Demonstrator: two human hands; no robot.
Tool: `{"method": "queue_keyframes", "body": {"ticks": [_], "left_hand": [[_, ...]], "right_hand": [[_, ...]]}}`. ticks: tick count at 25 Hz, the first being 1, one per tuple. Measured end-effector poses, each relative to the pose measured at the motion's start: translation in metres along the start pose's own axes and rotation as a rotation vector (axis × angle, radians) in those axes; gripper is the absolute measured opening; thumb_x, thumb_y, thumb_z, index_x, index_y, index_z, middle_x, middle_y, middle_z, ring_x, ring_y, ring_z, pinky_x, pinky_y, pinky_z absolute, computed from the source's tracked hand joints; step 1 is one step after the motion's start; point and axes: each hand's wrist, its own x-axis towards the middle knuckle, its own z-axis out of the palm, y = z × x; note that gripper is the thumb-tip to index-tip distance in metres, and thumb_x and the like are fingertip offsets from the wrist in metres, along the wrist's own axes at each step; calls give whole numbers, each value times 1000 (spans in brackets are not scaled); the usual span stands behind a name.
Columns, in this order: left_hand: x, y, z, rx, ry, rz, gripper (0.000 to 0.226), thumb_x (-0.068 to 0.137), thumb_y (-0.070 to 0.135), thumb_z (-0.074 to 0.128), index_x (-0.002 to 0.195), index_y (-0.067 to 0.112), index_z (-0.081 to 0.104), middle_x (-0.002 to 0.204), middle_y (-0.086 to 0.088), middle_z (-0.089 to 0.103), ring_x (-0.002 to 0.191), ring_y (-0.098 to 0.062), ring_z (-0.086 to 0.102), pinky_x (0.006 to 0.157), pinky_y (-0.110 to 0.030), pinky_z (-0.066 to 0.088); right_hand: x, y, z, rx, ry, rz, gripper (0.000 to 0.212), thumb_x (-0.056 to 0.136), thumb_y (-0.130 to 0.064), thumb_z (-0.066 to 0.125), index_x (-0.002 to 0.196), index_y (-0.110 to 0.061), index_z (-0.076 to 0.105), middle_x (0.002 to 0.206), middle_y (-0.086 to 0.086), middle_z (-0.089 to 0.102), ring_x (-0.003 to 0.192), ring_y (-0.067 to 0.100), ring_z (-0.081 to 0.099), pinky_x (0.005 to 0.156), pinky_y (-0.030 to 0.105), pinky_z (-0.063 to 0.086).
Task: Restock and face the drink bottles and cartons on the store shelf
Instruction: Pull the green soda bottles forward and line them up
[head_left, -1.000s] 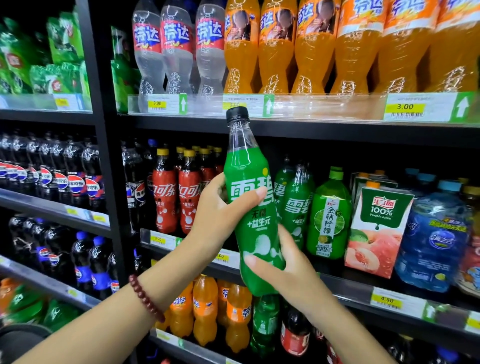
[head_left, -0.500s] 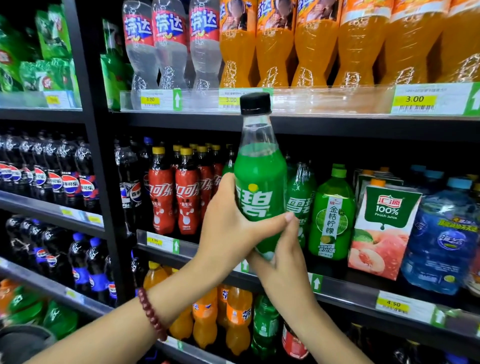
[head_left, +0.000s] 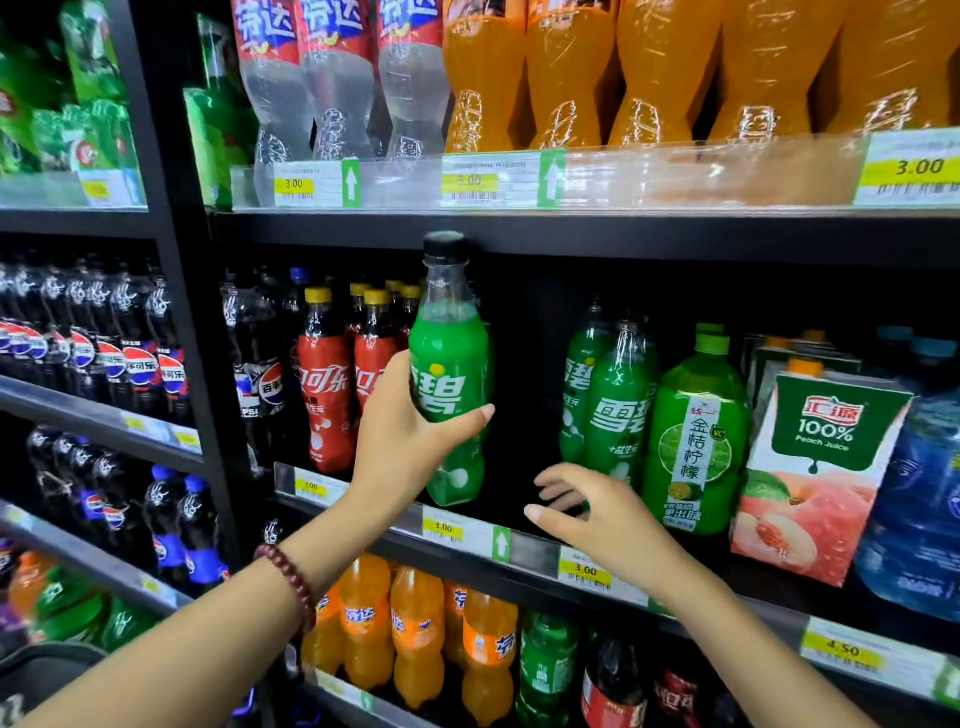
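Observation:
My left hand (head_left: 402, 441) grips a green Sprite bottle (head_left: 451, 364) with a black cap, upright, its base just over the middle shelf's front edge (head_left: 535, 553), next to the red cola bottles (head_left: 324, 395). A dark gap lies on the shelf to the bottle's right. My right hand (head_left: 597, 519) is off the bottle, fingers spread and loosely bent, hovering in front of that gap near two more green Sprite bottles (head_left: 618, 410). A lime drink bottle (head_left: 696, 441) and a peach juice carton (head_left: 821, 467) stand further right.
Clear and orange soda bottles (head_left: 566, 78) fill the shelf above, its black edge (head_left: 675, 234) close over the held bottle's cap. Pepsi bottles (head_left: 130, 358) sit left, behind a black upright (head_left: 176, 291). Orange and green bottles (head_left: 421, 634) stand below. A blue water jug (head_left: 930, 499) is far right.
My right hand has let go of the bottle's base and moved right toward the gap. My left hand has carried the bottle left and into the shelf opening.

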Motion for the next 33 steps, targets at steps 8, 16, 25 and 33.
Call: {"method": "queue_keyframes", "body": {"ticks": [8,16,25,33], "left_hand": [[12,-51,20,101,-21,-97,54,66,25,86,108,24,50,96,16,61,84,18,55,68,-1,41],[12,-79,38,122,10,-181,55,67,24,85,110,16,51,93,13,60,83,7,56,63,-3,42],[-3,-89,24,382,-127,-198,72,62,49,82,120,22,50,109,10,61,97,-9,58,78,-29,51],[-4,-103,16,673,-211,-238,49,69,51,78,96,15,59,87,5,67,81,-15,64,69,-35,54]], "right_hand": [[16,33,16,-23,-229,-35,12,84,-18,68,87,-29,65,91,-2,68,85,10,64,74,18,52],[17,43,15,31,-232,-80,21,81,-19,68,77,-39,64,86,-6,69,81,9,65,78,30,55],[12,40,16,-23,-205,-74,13,83,-19,65,81,-31,67,82,-8,68,78,5,62,75,26,53],[7,33,17,-85,-207,-59,10,84,-17,60,83,-21,69,76,-9,67,74,2,60,73,28,51]]}}
